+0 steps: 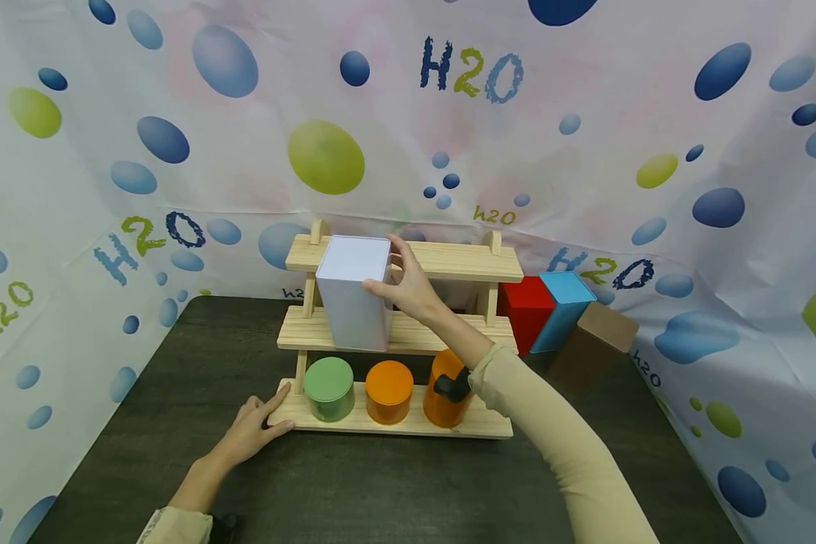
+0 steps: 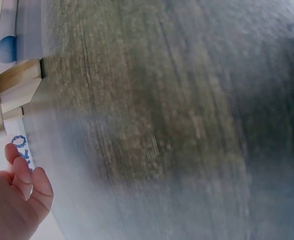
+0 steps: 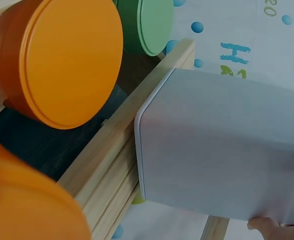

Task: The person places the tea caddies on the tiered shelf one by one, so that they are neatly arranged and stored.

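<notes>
A tall white square box point(image 1: 353, 302) stands on the middle board point(image 1: 442, 335) of a three-tier wooden shelf point(image 1: 428, 261). My right hand point(image 1: 415, 287) holds the box at its upper right side, thumb toward the front and fingers behind. In the right wrist view, the box point(image 3: 217, 145) has its base at the board's edge, with a fingertip low on the right. My left hand point(image 1: 248, 431) touches the left end of the bottom board point(image 1: 387, 429), index finger and thumb extended and spread apart. In the left wrist view, its other fingers point(image 2: 31, 185) are loosely bent.
On the bottom board stand a green canister point(image 1: 329, 389), an orange canister point(image 1: 389, 391) and a taller orange one point(image 1: 442, 400) with a black part, partly behind my right arm. Red point(image 1: 527, 310), blue point(image 1: 563, 306) and brown point(image 1: 595, 344) boxes stand right of the shelf. A patterned curtain point(image 1: 408, 151) hangs behind.
</notes>
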{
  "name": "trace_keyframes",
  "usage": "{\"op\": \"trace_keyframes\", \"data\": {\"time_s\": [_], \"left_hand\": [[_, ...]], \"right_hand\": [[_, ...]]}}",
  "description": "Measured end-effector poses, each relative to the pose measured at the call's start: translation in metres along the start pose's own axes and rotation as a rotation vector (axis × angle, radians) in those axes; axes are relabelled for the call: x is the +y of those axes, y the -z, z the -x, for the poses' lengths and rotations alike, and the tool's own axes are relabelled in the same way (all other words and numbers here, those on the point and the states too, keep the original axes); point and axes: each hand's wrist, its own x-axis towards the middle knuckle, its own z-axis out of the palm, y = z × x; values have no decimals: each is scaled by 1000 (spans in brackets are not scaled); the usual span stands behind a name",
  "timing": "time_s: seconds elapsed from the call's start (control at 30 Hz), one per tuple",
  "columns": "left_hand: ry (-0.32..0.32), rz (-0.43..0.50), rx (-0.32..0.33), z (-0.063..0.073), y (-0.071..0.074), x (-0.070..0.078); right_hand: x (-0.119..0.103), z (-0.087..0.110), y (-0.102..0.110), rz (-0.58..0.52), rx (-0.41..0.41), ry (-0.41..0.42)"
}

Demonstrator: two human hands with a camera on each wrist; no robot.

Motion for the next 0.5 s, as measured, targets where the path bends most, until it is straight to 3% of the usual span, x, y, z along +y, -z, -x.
{"op": "trace_keyframes", "data": {"time_s": [0.17,0.3,0.5], "left_hand": [[-6,1,-4,-1,-1,1],[-4,4,-5,-2,-1,1],[6,8,-11,0,0,0]], "right_hand": [[5,-1,6,1,-5,-24],[8,-3,11,-10,-55,-23],[6,-5,13,48,-99,-51]]}}
